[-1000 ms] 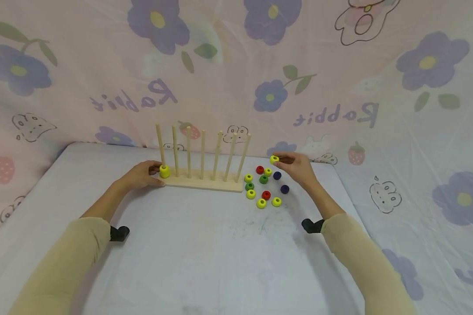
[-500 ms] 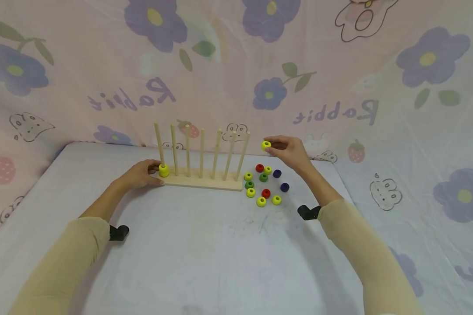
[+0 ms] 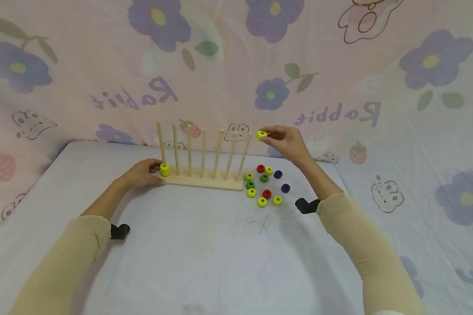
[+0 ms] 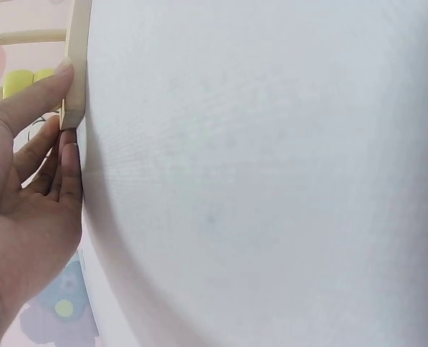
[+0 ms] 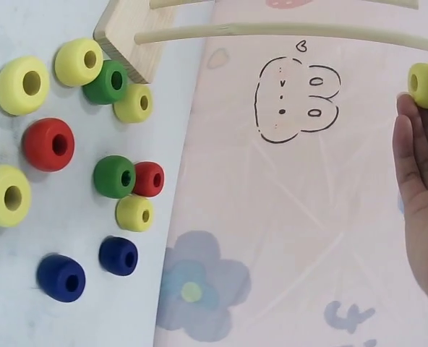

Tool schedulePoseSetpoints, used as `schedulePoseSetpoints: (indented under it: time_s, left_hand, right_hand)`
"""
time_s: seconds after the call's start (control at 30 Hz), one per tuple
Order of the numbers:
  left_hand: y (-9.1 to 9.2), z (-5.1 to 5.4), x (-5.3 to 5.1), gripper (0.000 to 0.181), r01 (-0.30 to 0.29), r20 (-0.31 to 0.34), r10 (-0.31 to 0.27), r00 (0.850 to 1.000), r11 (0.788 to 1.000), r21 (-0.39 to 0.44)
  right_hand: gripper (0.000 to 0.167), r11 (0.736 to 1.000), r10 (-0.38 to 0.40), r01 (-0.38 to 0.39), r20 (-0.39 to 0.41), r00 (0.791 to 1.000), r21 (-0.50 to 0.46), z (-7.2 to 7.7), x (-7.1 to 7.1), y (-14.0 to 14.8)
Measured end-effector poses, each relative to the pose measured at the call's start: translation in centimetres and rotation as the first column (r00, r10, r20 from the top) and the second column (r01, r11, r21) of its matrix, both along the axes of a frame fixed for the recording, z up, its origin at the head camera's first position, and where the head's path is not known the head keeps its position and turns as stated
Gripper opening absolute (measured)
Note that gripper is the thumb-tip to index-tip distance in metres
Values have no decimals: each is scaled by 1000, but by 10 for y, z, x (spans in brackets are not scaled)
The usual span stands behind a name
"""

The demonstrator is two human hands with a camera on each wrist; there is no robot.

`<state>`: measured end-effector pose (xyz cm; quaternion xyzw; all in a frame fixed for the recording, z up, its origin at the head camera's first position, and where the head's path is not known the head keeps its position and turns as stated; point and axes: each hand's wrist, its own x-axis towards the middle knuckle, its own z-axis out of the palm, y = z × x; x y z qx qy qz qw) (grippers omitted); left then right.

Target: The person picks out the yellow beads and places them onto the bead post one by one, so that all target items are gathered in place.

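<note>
Bead (image 3: 262, 135), right hand (image 3: 287, 141) pinching, left (image 3: 142, 174) gripping rack (image 3: 205, 182)

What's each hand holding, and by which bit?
Right hand: round yellow bead, pinched by its outer side. Left hand: flat pale wooden base, gripped at its left end.

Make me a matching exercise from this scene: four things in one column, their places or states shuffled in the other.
1. Left hand
2. Right hand
3. Red beads
4. Wooden pegs

A. lying loose on the white table
B. holding one end of the wooden base
C. standing in a row
D. pinching a raised yellow bead

Pairs: 1-B, 2-D, 3-A, 4-C
</note>
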<state>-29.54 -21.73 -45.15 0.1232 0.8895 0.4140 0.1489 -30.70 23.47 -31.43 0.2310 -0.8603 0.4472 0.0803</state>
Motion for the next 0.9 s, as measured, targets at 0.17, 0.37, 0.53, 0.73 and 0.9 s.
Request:
schedulePoseSetpoints:
  time_s: [0.17, 0.37, 0.53, 0.73, 0.9]
  left_hand:
    - [0, 0, -2, 81, -2, 13, 2, 1000, 1000, -19]
    - [-1, -2, -3, 82, 1, 14, -1, 1000, 1000, -8]
    - [-3, -1, -3, 82, 1, 15, -1, 1000, 1000, -9]
    - [-6, -2, -1, 83, -12, 23, 12, 1000, 1000, -4]
    - [0, 0, -2, 82, 4, 10, -4, 1000, 1000, -9]
  right_hand:
    - [29, 1000, 21, -21, -45, 999, 13, 9, -3, -5]
    - [29, 999, 40, -38, -71, 997, 34, 22, -4, -14]
    - [30, 997, 64, -61, -65, 996, 46, 32, -7, -28]
    - [29, 994, 103, -101, -54, 993, 35, 39, -12, -45]
    - [28, 992, 119, -117, -57, 991, 35, 38, -12, -52]
